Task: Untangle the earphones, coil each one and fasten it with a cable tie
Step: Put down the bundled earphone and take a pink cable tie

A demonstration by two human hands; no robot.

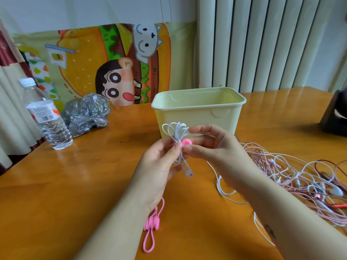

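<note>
- An orange wooden table (75,175) carries a yellow tub (199,113).
- Before the tub, the left hand (159,160) grips a coiled white earphone (176,132).
- The right hand (212,147) pinches the pink cable tie (185,142) on it.
- Tangled earphones (300,175) lie right of the tub.

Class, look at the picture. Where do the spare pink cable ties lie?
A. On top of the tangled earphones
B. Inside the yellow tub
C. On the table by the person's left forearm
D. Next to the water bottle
C: the spare pink cable ties lie on the table right beside the left forearm, nearer the camera than the left hand.
</note>
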